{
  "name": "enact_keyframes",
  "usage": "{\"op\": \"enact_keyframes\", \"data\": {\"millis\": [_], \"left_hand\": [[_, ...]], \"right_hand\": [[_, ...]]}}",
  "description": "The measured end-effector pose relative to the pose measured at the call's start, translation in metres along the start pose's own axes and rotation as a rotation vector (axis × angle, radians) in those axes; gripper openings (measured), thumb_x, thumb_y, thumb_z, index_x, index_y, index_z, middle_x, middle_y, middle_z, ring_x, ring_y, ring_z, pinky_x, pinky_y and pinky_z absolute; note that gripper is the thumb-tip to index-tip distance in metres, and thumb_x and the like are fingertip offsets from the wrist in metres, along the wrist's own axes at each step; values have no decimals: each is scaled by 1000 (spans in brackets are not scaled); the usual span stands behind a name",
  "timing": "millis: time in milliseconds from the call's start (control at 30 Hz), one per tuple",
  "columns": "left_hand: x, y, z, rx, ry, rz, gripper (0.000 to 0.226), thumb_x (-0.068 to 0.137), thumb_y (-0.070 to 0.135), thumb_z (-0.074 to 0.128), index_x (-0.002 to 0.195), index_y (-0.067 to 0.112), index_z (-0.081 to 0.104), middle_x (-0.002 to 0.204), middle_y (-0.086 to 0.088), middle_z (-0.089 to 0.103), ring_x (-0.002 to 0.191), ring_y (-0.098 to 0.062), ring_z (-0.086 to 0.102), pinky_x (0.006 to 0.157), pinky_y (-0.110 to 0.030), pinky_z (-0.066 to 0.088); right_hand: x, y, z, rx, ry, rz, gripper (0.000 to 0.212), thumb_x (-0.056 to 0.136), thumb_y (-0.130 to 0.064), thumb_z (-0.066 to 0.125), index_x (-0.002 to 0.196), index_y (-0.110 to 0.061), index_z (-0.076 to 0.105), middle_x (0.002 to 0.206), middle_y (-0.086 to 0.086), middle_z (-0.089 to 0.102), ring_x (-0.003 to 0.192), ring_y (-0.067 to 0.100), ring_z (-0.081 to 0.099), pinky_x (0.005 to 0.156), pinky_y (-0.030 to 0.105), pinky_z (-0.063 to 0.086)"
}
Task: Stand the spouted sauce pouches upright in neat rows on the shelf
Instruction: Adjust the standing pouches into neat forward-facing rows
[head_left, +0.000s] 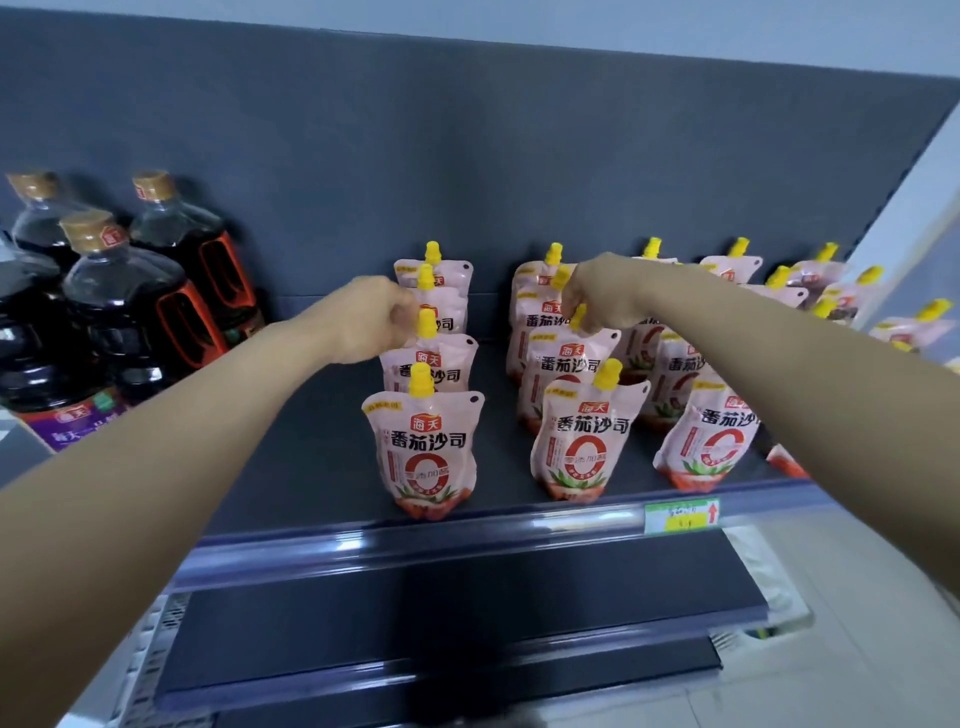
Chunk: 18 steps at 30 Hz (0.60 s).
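Pouches, pink plastic with yellow screw spouts, already stand upright in several rows on the dark shelf. The left hand pinches one spout beneath it; the right hand pinches another. Rows beyond the right hand look ragged.

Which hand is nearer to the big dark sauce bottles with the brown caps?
Left. The left hand is at the leftmost pouch row, just right of the big dark sauce bottles with brown caps. The right hand is a row further right, pinching a yellow spout.
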<state>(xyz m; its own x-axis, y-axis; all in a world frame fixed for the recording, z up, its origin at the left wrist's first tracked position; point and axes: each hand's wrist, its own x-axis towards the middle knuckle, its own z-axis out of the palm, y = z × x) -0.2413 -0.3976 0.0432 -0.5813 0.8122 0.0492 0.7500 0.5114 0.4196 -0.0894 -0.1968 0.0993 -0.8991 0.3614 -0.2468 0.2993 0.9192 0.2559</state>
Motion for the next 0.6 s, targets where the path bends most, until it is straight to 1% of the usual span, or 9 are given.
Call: {"op": "enact_keyframes", "data": {"millis": [100,133,200,267,333,400,433,533,600], "left_hand": [[-1,8,-11,-4,114,-7,23,86,9,62,108,14,65,105,-8,68,95,-21,64,91,-35,50],[-3,14,-17,-21,160,8,23,86,9,62,109,13,65,104,-8,68,93,-20,63,90,-33,50],[-11,35,-28,-71,218,55,20,87,13,62,106,14,66,100,-4,68,89,-16,62,85,-28,48],[-21,59,-36,-114,223,103,16,86,19,63,102,18,67,94,1,68,85,-13,63,82,-26,49],[-31,83,-36,-122,170,142,14,85,24,65,98,21,68,91,5,68,83,-9,63,80,-24,49],[-37,104,-28,-88,79,169,13,83,26,66,96,24,67,93,7,68,87,-6,63,81,-24,48],[-38,114,-21,-63,26,175,15,83,26,67,98,25,66,96,7,67,89,-7,63,82,-24,48],[-30,133,5,5,-128,142,31,81,24,70,111,17,64,102,3,65,95,-12,62,82,-26,48],[-23,137,24,11,-177,117,32,80,22,71,111,15,64,103,1,67,95,-15,63,84,-28,50]], "right_hand": [[1,1,6,44,45,16,37,93,-17,58,130,-17,59,128,10,61,98,26,55,88,30,46],[1,2,6,51,60,15,39,93,-18,59,131,-17,57,128,10,61,99,26,56,90,31,46],[-1,6,2,75,115,11,42,91,-20,62,132,-17,56,127,11,61,112,30,57,95,35,47],[-7,8,-8,109,171,-14,35,89,-23,63,122,-13,63,119,12,66,111,32,59,94,38,49],[-16,9,-17,125,164,-52,29,88,-27,64,109,-7,70,106,13,71,102,32,62,90,38,52],[-28,8,-20,151,78,-93,29,87,-30,64,103,-7,72,97,11,73,95,28,66,87,37,53],[-33,9,-20,161,19,-112,30,87,-32,64,103,-8,72,96,9,73,92,25,68,87,36,53],[-46,12,-10,197,-133,-165,35,84,-41,66,104,-13,72,99,5,73,92,20,67,87,32,50],[-50,14,3,169,-163,-207,37,86,-37,66,112,-11,69,104,7,71,97,22,65,86,33,50]]}}
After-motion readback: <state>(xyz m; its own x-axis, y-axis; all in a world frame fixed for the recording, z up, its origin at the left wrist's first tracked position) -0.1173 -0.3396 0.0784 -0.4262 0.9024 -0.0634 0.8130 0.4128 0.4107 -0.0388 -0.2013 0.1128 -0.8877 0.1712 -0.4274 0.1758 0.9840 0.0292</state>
